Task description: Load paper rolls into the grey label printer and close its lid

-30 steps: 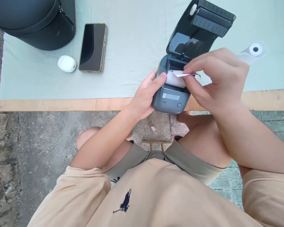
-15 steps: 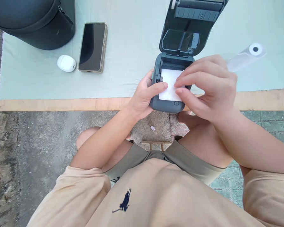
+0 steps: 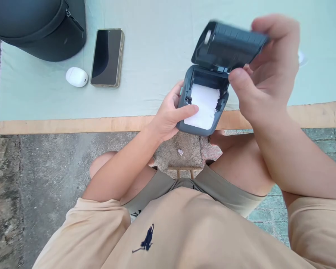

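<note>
A small dark grey label printer point(image 3: 197, 130) is held over the table's front edge, its hinged lid point(image 3: 226, 46) raised and tilted partway over the body. My left hand point(image 3: 172, 114) grips the printer's left side, the thumb pressing on the white paper point(image 3: 204, 102) inside. This paper fills the compartment and its end reaches over the front rim. My right hand point(image 3: 271, 67) has its fingers behind the lid's right edge and its thumb near the hinge side, holding the lid; it is slightly blurred.
On the table's pale green cloth point(image 3: 156, 48) lie a phone point(image 3: 106, 58) and a white rounded case point(image 3: 76, 77). A black zipped bag point(image 3: 44, 30) stands at the far left. The end of a white roll point(image 3: 301, 58) shows behind my right hand.
My right hand has left the paper and moved up to the lid, which has swung partway down toward the body. My left hand keeps its hold, and the paper's end now lies over the front rim.
</note>
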`<state>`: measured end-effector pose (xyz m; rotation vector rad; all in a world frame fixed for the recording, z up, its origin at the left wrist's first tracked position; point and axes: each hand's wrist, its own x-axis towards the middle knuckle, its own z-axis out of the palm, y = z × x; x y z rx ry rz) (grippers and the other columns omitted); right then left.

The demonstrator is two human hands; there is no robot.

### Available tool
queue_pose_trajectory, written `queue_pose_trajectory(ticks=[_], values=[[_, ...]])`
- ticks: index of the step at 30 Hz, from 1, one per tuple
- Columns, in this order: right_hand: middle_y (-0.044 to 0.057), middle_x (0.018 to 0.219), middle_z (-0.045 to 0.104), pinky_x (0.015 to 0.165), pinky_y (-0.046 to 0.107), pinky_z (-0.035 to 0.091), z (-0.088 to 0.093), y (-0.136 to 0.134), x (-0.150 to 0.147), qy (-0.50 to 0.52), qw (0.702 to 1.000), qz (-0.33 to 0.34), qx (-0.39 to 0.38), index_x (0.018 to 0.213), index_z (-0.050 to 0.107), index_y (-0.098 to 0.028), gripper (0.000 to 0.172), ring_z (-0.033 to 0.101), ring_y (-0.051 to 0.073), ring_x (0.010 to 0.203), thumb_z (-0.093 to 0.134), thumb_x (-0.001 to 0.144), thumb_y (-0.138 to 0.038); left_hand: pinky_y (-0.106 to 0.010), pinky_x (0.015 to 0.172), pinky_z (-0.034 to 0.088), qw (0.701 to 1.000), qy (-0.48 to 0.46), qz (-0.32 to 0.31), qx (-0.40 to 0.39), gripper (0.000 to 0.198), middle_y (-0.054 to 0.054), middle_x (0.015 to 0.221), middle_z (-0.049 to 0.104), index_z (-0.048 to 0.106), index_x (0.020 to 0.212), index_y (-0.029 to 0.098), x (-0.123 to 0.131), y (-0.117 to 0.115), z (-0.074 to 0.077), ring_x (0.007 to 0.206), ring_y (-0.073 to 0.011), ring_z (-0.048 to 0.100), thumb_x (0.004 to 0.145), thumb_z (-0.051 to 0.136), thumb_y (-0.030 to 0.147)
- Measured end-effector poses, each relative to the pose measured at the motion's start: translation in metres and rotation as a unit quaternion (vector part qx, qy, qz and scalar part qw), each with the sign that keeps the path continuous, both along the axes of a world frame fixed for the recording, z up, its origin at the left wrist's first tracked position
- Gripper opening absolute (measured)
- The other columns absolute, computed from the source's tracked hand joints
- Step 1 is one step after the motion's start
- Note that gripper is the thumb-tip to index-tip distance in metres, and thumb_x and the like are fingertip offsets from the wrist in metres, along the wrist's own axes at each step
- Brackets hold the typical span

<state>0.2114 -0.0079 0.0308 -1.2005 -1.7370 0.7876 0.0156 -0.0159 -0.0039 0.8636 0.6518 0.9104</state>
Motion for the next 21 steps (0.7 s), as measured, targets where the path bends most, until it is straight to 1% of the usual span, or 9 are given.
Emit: queue_pose_trajectory(ticks=[2, 3, 4, 6, 10, 13, 16, 19, 21], values=[[0.001, 0.127, 0.051, 0.084, 0.035, 0.056, -0.008, 0.007, 0.003, -0.014, 0.994, 0.018, 0.106, 0.128, 0.048, -0.041, 0.042, 0.057, 0.019, 0.115, 0.061, 0.088, -0.049, -0.038, 0.086, 0.062, 1.000, 0.001, 0.005, -0.004, 0.050, -0.003, 0.103, 0.072, 0.056, 0.112, 0.027, -0.001, 0.000, 0.000, 0.114, -0.0296, 0.069, 0.072, 0.077, 0.048], [0.002, 0.120, 0.054, 0.081, 0.034, 0.056, -0.011, 0.009, 0.004, -0.030, 0.987, 0.033, 0.153, 0.121, 0.055, -0.038, 0.035, 0.057, 0.019, 0.110, 0.064, 0.087, -0.042, -0.039, 0.087, 0.062, 1.000, 0.002, 0.007, -0.006, 0.048, -0.003, 0.102, 0.072, 0.056, 0.110, 0.027, -0.001, -0.001, 0.000, 0.114, -0.0295, 0.069, 0.072, 0.077, 0.048], [0.003, 0.116, 0.055, 0.081, 0.035, 0.056, -0.012, 0.011, 0.005, -0.045, 0.981, 0.051, 0.181, 0.117, 0.059, -0.037, 0.034, 0.057, 0.019, 0.110, 0.067, 0.085, -0.037, -0.039, 0.087, 0.062, 1.000, 0.002, 0.009, -0.006, 0.047, -0.002, 0.102, 0.072, 0.056, 0.109, 0.027, -0.001, -0.001, 0.000, 0.114, -0.0293, 0.069, 0.072, 0.077, 0.048], [0.006, 0.115, 0.056, 0.084, 0.039, 0.055, -0.013, 0.011, 0.007, -0.060, 0.974, 0.079, 0.205, 0.118, 0.059, -0.036, 0.039, 0.055, 0.022, 0.113, 0.070, 0.081, -0.032, -0.039, 0.088, 0.062, 1.000, -0.004, 0.011, -0.001, 0.046, -0.001, 0.103, 0.072, 0.056, 0.108, 0.028, -0.001, -0.001, 0.000, 0.115, -0.0288, 0.069, 0.072, 0.077, 0.047], [0.008, 0.118, 0.055, 0.099, 0.048, 0.053, -0.011, 0.007, 0.012, -0.073, 0.973, 0.132, 0.174, 0.124, 0.057, -0.039, 0.043, 0.054, 0.026, 0.120, 0.064, 0.082, -0.037, -0.040, 0.092, 0.060, 1.000, -0.004, 0.012, -0.008, 0.045, 0.000, 0.106, 0.072, 0.056, 0.107, 0.027, -0.001, -0.001, -0.001, 0.118, -0.0283, 0.067, 0.072, 0.077, 0.048], [0.007, 0.120, 0.054, 0.104, 0.047, 0.052, -0.012, 0.005, 0.013, -0.067, 0.977, 0.137, 0.151, 0.124, 0.055, -0.042, 0.041, 0.054, 0.025, 0.121, 0.060, 0.083, -0.041, -0.041, 0.093, 0.060, 1.000, -0.010, 0.009, -0.017, 0.047, -0.001, 0.107, 0.072, 0.057, 0.107, 0.027, -0.001, 0.000, -0.001, 0.120, -0.0296, 0.067, 0.071, 0.079, 0.048], [0.006, 0.129, 0.051, 0.103, 0.044, 0.053, -0.014, 0.003, 0.012, -0.045, 0.985, 0.132, 0.105, 0.126, 0.054, -0.043, 0.041, 0.052, 0.024, 0.125, 0.057, 0.085, -0.046, -0.039, 0.090, 0.061, 1.000, -0.019, 0.018, -0.012, 0.047, -0.001, 0.106, 0.073, 0.057, 0.108, 0.026, -0.001, 0.000, -0.002, 0.118, -0.0291, 0.068, 0.071, 0.079, 0.046], [0.004, 0.137, 0.047, 0.102, 0.041, 0.053, -0.015, 0.002, 0.010, -0.020, 0.987, 0.153, 0.056, 0.127, 0.055, -0.040, 0.039, 0.050, 0.023, 0.126, 0.054, 0.088, -0.047, -0.036, 0.087, 0.062, 1.000, -0.018, 0.015, -0.009, 0.050, -0.001, 0.109, 0.073, 0.055, 0.111, 0.027, -0.001, 0.000, -0.001, 0.118, -0.0281, 0.068, 0.071, 0.079, 0.046], [0.003, 0.136, 0.046, 0.097, 0.037, 0.055, -0.015, 0.000, 0.008, 0.001, 0.988, 0.154, 0.029, 0.124, 0.056, -0.039, 0.036, 0.051, 0.021, 0.123, 0.053, 0.090, -0.048, -0.036, 0.087, 0.062, 1.000, -0.016, 0.009, -0.011, 0.055, -0.002, 0.112, 0.073, 0.054, 0.113, 0.027, -0.002, 0.000, 0.001, 0.120, -0.0292, 0.067, 0.069, 0.080, 0.048]])
